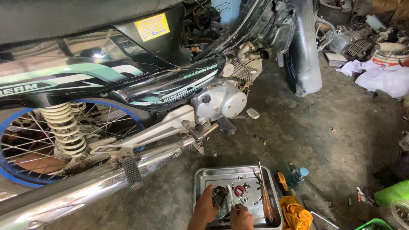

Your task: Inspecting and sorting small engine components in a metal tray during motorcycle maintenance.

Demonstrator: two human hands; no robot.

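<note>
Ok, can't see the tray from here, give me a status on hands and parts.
Left hand on dark greasy part in metal tray. Right hand low in tray, grip unclear. Screwdriver along tray's right side; small red part beside.

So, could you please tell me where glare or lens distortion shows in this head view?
In the head view, bright glare streaks run along the chrome exhaust pipe and the glossy black side panel; the wide lens bends the motorcycle's lines towards the frame edges; the metal tray is evenly lit and sharp, with the left hand and right hand over it.
</note>
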